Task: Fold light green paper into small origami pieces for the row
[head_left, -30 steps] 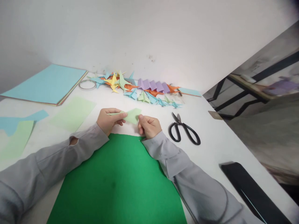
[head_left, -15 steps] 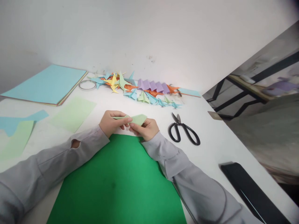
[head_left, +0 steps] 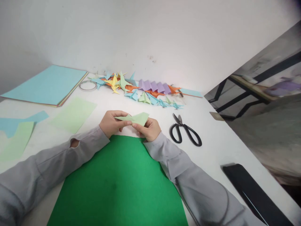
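Observation:
A small piece of folded light green paper [head_left: 140,119] is held between my two hands, just beyond the far edge of a large green sheet [head_left: 115,182]. My left hand [head_left: 113,123] pinches its narrow, pointed left part between thumb and fingers. On the other side, my right hand [head_left: 150,128] grips the wider right part, the thumb in front and the fingers mostly hidden behind. Both thumbs nearly meet at the paper's lower edge. Black-handled scissors [head_left: 185,130] lie to the right of my right hand, blades slightly apart.
Folded paper figures [head_left: 122,83] in several colours line the wall, with a purple pleated strip [head_left: 154,87] among them. At left are a stack of coloured paper [head_left: 49,84], a tape roll [head_left: 87,85] and a light green sheet [head_left: 74,114]. A black phone-like object [head_left: 254,194] lies front right.
The folded paper has tilted and shows more of its surface, its right part raised a little. My hands have shifted slightly, still gripping it. Everything else lies as before.

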### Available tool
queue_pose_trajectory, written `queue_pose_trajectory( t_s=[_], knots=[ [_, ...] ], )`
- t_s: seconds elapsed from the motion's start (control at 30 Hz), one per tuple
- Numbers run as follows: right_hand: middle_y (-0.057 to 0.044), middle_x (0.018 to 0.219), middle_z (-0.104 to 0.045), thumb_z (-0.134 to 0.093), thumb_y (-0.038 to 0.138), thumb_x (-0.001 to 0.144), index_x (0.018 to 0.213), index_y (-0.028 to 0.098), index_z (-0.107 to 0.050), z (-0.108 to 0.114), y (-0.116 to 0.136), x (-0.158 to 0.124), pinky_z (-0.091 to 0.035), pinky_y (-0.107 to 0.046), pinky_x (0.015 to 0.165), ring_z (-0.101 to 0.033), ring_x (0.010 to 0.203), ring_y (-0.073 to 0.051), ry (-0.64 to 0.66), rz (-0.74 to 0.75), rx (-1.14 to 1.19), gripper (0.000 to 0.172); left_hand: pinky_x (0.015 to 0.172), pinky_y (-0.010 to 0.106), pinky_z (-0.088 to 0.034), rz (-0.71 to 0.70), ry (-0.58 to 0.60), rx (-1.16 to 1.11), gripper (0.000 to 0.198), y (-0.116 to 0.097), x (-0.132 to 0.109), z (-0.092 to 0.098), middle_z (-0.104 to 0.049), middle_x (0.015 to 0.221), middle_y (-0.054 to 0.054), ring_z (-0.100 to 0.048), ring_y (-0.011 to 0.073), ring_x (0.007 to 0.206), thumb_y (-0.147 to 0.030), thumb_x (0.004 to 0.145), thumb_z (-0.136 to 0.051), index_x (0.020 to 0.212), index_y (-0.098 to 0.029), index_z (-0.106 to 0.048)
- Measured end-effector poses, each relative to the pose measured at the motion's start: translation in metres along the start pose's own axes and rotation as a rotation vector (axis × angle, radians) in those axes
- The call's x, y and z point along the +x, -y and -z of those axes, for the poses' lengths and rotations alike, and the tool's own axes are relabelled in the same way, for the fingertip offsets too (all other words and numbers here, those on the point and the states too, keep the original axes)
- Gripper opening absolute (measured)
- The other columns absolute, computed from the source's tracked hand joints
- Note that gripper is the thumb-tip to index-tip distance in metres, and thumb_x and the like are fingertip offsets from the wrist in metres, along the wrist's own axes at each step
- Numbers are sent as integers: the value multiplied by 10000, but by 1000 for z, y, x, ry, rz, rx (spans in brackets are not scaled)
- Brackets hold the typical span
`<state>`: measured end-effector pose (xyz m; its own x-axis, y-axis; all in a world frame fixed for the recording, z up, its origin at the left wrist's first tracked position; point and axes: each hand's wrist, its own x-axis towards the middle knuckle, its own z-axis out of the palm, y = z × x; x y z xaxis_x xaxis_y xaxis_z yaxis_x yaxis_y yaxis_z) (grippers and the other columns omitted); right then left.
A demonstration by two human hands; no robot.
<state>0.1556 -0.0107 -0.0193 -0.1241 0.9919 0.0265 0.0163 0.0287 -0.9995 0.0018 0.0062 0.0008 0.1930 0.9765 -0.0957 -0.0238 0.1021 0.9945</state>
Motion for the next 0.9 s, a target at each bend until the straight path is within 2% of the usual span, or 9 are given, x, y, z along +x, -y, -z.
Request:
queue_pose_trajectory(
  t_s=[0.13, 0.27, 0.47, 0.63, 0.77, 0.9],
  knots=[
    [78, 360, -430, -694, 395, 584, 673, 132, -608, -1, 3, -2, -236, -187, 322, -337, 317, -47, 20, 28, 11, 291, 279, 170, -230, 43, -12, 4, 442, -2, -2, -1, -434, 311, -80, -336, 49, 279, -271, 386, -812, 742, -98, -615],
    [88, 378, -401, -710, 353, 579, 604, 144, -579, -4, 7, -5, -173, -188, 332, -296, 337, -31, -34, 41, 28, 248, 262, 169, -196, 33, -11, -43, 452, 1, 0, 0, -421, 287, -83, -297, 44, 259, -264, 374, -817, 735, -101, -599],
    [85, 319, -393, -724, 384, 569, 495, 159, -504, 0, -2, 0, -140, -204, 316, -280, 289, -33, -95, 48, 113, 323, 299, 185, -280, -16, 5, -112, 409, 6, 4, 2, -449, 302, -78, -350, 56, 282, -251, 442, -797, 772, -108, -602],
    [76, 303, -424, -748, 386, 532, 499, 154, -536, 3, -6, 5, -192, -193, 303, -305, 272, -36, -100, 52, 208, 316, 312, 198, -313, -54, 36, -142, 354, 6, 5, 2, -605, 472, -3, -395, 51, 309, -261, 466, -780, 740, -100, -625],
    [34, 408, -539, -736, 356, 553, 534, 143, -594, 1, 0, 2, -316, -194, 329, -434, 333, -66, -54, 26, 159, 257, 319, 191, -319, -57, 97, -98, 286, 8, 5, 4, -582, 464, -25, -389, 44, 315, -243, 503, -758, 728, -114, -640],
    [18, 447, -569, -729, 326, 569, 517, 137, -621, -1, 4, -1, -366, -193, 366, -464, 366, -63, -93, -8, 109, 223, 317, 177, -316, -38, 134, -15, 241, 9, 3, 4, -593, 492, -16, -412, 46, 330, -261, 543, -738, 716, -122, -646]
  ],
)
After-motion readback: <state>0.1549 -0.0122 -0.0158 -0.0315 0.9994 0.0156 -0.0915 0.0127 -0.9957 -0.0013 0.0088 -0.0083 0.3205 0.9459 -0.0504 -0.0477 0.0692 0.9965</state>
